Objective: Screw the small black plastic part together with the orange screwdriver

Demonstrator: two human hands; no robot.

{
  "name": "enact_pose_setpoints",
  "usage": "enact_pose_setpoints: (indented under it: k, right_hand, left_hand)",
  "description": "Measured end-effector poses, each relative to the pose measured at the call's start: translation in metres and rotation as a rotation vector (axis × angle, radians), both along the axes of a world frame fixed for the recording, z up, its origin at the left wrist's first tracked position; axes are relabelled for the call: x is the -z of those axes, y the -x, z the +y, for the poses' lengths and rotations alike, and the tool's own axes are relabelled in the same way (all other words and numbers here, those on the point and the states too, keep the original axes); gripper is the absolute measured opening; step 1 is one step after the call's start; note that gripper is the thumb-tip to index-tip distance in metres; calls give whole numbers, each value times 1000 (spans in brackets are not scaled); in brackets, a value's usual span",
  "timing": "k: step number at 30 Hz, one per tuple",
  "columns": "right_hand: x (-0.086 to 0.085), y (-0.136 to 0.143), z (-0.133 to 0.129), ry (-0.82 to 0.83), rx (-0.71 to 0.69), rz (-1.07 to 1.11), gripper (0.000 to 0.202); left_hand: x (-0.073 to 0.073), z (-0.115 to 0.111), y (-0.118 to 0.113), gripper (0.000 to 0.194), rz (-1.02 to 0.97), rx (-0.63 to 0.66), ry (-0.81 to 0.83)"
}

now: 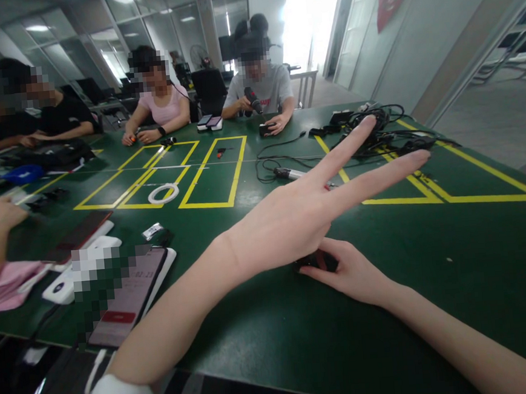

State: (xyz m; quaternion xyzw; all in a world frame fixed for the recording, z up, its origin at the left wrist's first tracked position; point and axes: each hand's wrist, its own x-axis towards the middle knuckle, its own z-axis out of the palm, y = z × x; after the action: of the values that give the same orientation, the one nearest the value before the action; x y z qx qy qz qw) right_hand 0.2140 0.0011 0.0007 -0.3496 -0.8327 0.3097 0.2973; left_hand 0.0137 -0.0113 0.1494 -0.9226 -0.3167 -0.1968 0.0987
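green table (479, 277): spans the scene
left hand (287, 222): two fingers spread; others hidden, I cannot tell their grip
right hand (355, 268): grasping black object (312, 261)
black object: near side, partly covered; probably light, stiff; pinch its sides

I hold my left hand (287, 222) out over the green table (435, 305), two fingers spread in a V toward the tangled cables (375, 121). Below it, my right hand (357, 269) grips a black object (311, 262), partly hidden by my left. To my left lies a lit phone (136, 289); beyond it, a white ring (150, 195) sits among yellow tape lines (206, 205). Across from me, a person (273, 90) in grey holds a drill (253, 99).
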Motion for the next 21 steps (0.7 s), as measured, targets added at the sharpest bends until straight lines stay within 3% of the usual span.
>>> enact_pose_setpoints:
  k: [4, 7, 12, 16, 21]
  right_hand:
    - [1, -2, 0, 18, -3, -17, 14]
    - [3, -3, 0, 9, 7, -26, 16]
    - [4, 0, 0, -38, 28, 9, 17]
    - [3, 1, 0, -37, 37, 13, 22]
    - [-1, 0, 0, -3, 17, -20, 17]
  left_hand:
    - [3, 4, 1, 82, -106, -27, 37]
    - [2, 7, 1, 76, -29, 2, 25]
    - [2, 8, 0, 37, 59, -31, -69]
    - [1, 6, 1, 19, 20, 17, -84]
    - [-1, 2, 3, 29, 9, 90, 16]
